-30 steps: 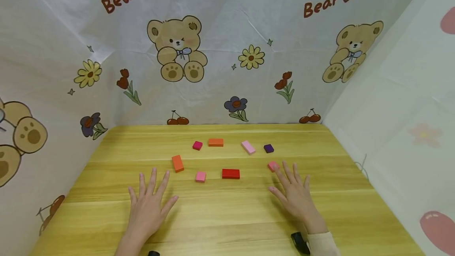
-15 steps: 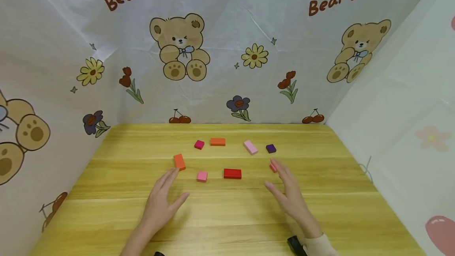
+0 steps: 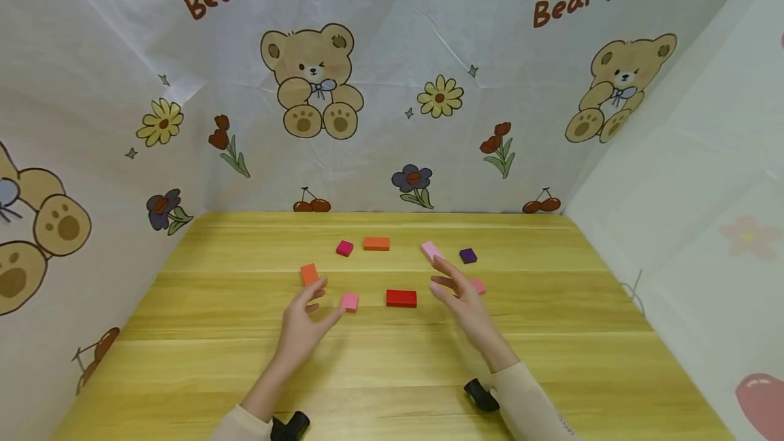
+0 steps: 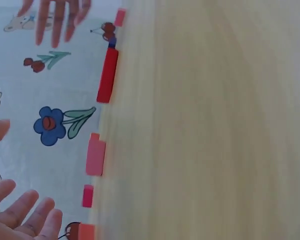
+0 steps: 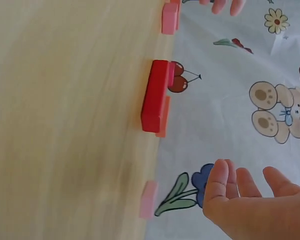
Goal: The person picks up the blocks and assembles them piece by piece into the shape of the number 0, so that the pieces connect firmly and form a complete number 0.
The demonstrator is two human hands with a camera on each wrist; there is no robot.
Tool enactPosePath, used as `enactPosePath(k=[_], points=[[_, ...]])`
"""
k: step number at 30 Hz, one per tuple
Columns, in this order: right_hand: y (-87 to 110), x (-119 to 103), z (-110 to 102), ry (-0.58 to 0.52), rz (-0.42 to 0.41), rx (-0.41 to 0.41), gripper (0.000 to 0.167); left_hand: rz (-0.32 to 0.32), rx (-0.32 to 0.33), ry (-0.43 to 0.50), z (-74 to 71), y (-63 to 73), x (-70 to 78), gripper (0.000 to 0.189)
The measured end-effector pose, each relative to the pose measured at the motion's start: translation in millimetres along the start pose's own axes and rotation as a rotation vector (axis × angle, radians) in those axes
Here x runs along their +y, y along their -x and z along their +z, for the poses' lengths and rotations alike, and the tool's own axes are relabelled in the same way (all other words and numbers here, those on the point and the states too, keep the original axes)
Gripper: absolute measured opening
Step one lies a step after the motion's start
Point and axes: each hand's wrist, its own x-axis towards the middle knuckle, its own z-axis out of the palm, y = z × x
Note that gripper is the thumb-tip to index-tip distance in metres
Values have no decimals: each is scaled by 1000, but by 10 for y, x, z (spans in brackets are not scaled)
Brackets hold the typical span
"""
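My left hand (image 3: 302,329) hovers over the table with fingers loosely bent and thumb apart, holding nothing. Its fingertips overlap an orange block (image 3: 309,273) in the head view, and its thumb tip comes right at a pink block (image 3: 350,302). Opposite it, my right hand (image 3: 468,310) is also raised and relaxed, with nothing in it. Its fingertips reach the lower end of a light pink block (image 3: 430,250), and the hand partly covers another pink block (image 3: 478,286). Between the hands lies a red block (image 3: 401,299), seen from its side in the right wrist view.
Farther back on the wooden table (image 3: 392,373) lie a crimson block (image 3: 345,248), an orange block (image 3: 376,243) and a dark purple block (image 3: 468,256). A bear-printed cloth (image 3: 380,33) hangs behind the table, and a pale sheet (image 3: 686,237) stands at the right.
Both hands have moved inward toward each other, turning from palms down with spread fingers to loosely bent fingers. The blocks stay where they were; the head view has shifted slightly.
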Motion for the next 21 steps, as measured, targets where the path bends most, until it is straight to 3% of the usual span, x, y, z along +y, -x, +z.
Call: enactPosePath(k=[5,9,14,21], points=[[-95,156,58,-84,87,4,56,-84,-23,114,107,-43,-123,67],[-124,284,82,-86,137,37,55,-89,-17,149,187,-47,-223,65],[-177,436,87,-9,112,75,56,-53,19,110,289,-63,-305,61],[-228,568,82,55,39,53,57,9,35,16,372,-100,-351,61]])
